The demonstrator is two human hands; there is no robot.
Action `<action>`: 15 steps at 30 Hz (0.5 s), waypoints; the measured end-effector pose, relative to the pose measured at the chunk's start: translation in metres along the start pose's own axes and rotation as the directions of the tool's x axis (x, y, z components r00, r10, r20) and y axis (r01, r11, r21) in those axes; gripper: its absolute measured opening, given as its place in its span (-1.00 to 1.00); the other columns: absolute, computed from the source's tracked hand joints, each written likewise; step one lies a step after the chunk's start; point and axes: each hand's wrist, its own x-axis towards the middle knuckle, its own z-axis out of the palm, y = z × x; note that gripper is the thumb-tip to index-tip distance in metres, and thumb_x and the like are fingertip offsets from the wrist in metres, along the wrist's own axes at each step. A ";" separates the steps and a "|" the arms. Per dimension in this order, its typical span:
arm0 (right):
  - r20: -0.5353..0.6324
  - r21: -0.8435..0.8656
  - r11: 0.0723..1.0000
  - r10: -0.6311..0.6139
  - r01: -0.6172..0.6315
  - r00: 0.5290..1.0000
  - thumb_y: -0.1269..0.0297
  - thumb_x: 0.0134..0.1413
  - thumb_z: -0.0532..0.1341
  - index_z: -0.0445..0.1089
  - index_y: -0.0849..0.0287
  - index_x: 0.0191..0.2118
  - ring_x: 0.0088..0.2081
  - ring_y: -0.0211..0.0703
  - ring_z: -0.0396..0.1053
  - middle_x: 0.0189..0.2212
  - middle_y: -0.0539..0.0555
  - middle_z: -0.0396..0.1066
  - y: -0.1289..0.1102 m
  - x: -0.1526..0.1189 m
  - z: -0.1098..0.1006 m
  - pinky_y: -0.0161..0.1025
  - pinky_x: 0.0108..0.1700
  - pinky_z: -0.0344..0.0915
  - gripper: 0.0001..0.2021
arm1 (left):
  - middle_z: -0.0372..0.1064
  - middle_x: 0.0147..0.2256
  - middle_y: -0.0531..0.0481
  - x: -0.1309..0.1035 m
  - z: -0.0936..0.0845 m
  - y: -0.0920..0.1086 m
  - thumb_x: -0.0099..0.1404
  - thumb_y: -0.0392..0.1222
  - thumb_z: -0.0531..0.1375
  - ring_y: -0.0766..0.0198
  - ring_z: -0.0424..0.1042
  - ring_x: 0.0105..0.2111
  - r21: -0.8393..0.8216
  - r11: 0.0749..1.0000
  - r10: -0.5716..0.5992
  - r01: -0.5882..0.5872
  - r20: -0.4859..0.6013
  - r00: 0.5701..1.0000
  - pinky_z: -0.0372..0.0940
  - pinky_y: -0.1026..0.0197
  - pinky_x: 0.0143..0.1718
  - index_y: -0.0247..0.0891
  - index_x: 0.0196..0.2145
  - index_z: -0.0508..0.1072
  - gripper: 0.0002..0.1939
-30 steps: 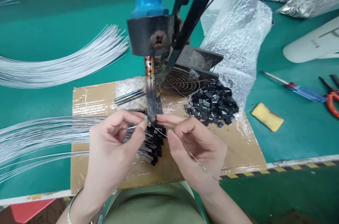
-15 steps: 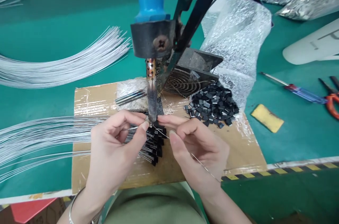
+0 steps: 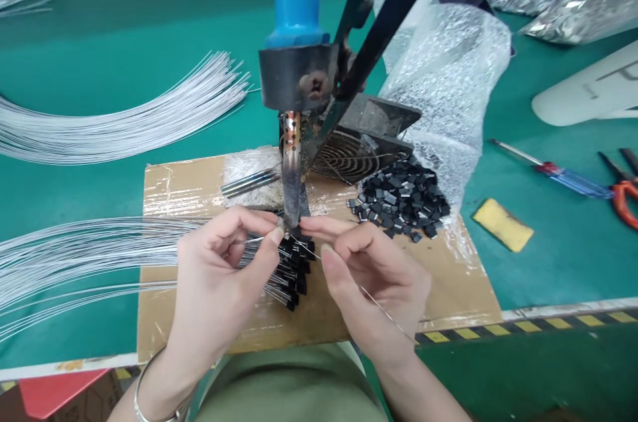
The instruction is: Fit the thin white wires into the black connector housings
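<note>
A soldering iron (image 3: 292,169) with a blue handle hangs point-down from a black bracket. My left hand (image 3: 232,276) is closed in a pinch on a thin wire (image 3: 253,240) right at the iron's tip. Whatever the wire ends in there is too small and covered to make out. My right hand (image 3: 376,276) pinches a strand of solder wire (image 3: 381,310), which runs from the tip across the palm. Below the tip lie wires with black connectors (image 3: 294,276) on their ends, partly hidden by my left hand.
Loose black connectors (image 3: 399,199) are heaped on the cardboard (image 3: 458,276) at the right. A small fan (image 3: 349,153) stands behind the iron. A wire bundle (image 3: 149,123) lies at the left. Farther right are a yellow sponge (image 3: 503,224), a screwdriver (image 3: 573,179) and orange-handled pliers (image 3: 625,199).
The whole view has shifted slightly, so the iron and bracket appear a little farther right. Both hands keep the same pinch at the tip.
</note>
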 end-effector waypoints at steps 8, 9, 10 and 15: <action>-0.010 -0.028 1.000 0.006 -0.007 1.000 0.49 0.29 0.29 0.38 0.08 -0.35 0.01 -0.01 0.64 -0.01 0.12 0.67 0.000 0.000 0.000 -0.06 0.13 0.55 -0.80 | 0.62 -0.33 0.08 0.000 -0.001 -0.002 0.22 -0.37 0.38 0.38 0.53 -0.37 0.012 1.000 0.006 -0.005 -0.008 1.000 0.34 0.42 -0.39 -0.19 -0.44 0.59 -0.88; -0.010 -0.018 1.000 0.008 -0.008 1.000 0.50 0.29 0.29 0.38 0.08 -0.35 0.01 -0.02 0.65 -0.01 0.11 0.67 0.000 0.000 0.000 -0.07 0.12 0.55 -0.79 | 0.61 -0.33 0.08 0.001 -0.001 -0.002 0.22 -0.36 0.38 0.38 0.52 -0.38 0.012 1.000 0.005 -0.005 -0.006 1.000 0.33 0.42 -0.39 -0.19 -0.44 0.58 -0.88; -0.008 -0.006 1.000 0.009 -0.009 1.000 0.50 0.29 0.29 0.39 0.08 -0.35 0.01 -0.03 0.65 -0.01 0.10 0.67 0.000 0.000 0.000 -0.08 0.12 0.55 -0.79 | 0.61 -0.33 0.08 0.001 0.000 -0.003 0.22 -0.36 0.38 0.39 0.51 -0.39 0.011 1.000 0.005 -0.005 -0.002 1.000 0.33 0.42 -0.39 -0.19 -0.43 0.58 -0.88; -0.007 0.008 1.000 0.006 -0.006 1.000 0.51 0.29 0.28 0.39 0.07 -0.34 0.01 -0.05 0.64 0.00 0.09 0.66 0.000 -0.001 0.001 -0.09 0.13 0.56 -0.79 | 0.61 -0.32 0.06 0.002 0.000 -0.004 0.23 -0.35 0.38 0.38 0.50 -0.40 0.009 1.000 0.008 -0.008 -0.006 1.000 0.33 0.40 -0.40 -0.20 -0.43 0.59 -0.89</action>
